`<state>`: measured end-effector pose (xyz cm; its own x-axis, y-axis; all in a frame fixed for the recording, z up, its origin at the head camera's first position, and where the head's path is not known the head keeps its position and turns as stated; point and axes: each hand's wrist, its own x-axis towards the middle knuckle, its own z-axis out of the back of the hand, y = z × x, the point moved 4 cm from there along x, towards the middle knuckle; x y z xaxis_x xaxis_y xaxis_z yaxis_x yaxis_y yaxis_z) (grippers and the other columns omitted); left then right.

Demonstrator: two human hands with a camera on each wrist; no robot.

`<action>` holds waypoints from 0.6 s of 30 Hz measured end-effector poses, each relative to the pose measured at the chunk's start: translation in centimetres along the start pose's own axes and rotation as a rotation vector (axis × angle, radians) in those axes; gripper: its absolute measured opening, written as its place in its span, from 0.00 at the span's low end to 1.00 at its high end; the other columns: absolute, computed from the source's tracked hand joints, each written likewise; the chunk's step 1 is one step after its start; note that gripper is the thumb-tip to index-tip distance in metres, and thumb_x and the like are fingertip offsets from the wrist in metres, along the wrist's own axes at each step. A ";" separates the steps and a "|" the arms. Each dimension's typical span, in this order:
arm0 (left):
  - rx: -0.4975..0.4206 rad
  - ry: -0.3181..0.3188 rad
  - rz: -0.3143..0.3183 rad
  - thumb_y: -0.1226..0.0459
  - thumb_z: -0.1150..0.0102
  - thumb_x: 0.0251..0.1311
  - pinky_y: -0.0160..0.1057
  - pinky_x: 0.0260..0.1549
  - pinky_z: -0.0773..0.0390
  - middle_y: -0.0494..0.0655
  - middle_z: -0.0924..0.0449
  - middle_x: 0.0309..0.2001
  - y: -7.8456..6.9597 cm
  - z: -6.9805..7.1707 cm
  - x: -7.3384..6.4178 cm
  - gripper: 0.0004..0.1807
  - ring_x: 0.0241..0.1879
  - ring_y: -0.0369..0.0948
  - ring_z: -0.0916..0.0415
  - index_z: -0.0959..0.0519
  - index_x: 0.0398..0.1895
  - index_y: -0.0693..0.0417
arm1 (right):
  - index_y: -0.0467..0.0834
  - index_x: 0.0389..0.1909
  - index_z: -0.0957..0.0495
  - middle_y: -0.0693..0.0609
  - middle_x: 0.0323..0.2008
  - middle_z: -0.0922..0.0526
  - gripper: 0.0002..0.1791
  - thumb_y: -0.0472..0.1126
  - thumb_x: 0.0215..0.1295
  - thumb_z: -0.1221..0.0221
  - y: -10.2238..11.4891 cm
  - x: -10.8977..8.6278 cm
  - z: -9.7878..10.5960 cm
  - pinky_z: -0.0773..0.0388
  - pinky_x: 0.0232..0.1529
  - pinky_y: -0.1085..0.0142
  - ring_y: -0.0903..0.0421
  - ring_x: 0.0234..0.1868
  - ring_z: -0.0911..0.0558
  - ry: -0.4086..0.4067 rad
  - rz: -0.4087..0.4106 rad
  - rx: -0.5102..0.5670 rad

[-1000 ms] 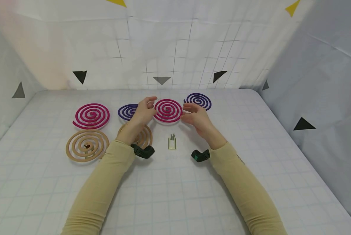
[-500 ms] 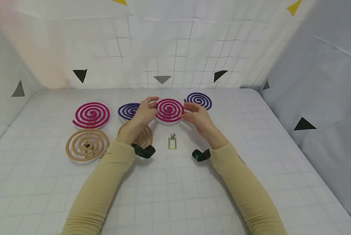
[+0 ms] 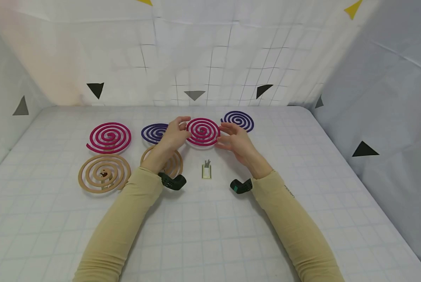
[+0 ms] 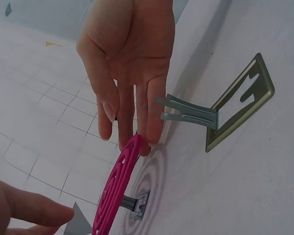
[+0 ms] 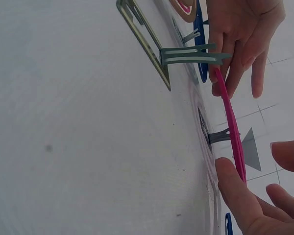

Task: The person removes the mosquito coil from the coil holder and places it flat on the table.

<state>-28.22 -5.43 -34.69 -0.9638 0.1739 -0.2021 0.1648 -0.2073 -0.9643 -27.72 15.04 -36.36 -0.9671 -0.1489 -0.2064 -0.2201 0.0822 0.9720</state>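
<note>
Left hand (image 3: 174, 136) and right hand (image 3: 237, 143), fingers relaxed, not gripping, frame pink coil (image 3: 203, 132); looks mounted. Stand (image 4: 213, 117) nearside of them sits bare.

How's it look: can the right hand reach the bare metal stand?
Likely yes: nothing visible lies between the right hand and the bare metal stand, which sits nearer than the pink coil beside that hand.

Broad passage out right, over the white gridded bench (image 3: 326, 188) past the beige right sleeve (image 3: 295, 223)! Midway, a small metal stand with upright prongs (image 4: 213, 118) bars a low sweep; behind it, a raised magenta spiral coil (image 3: 202, 131) fills the gap between left fingers (image 3: 182, 118) and right fingers (image 3: 229, 126).
</note>
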 end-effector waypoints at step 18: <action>0.013 -0.001 0.004 0.74 0.53 0.69 0.47 0.72 0.39 0.57 0.50 0.79 0.1 -0.1 0.0 0.32 0.78 0.46 0.51 0.42 0.76 0.54 | 0.37 0.74 0.42 0.42 0.72 0.36 0.36 0.22 0.65 0.47 -0.1 0.0 0.0 0.20 0.58 0.57 0.45 0.66 0.26 0.006 0.015 -0.025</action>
<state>-28.22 -5.36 -34.84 -0.9634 0.1721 -0.2054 0.1656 -0.2201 -0.9613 -27.69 15.02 -36.46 -0.9694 -0.1537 -0.1912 -0.2024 0.0602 0.9775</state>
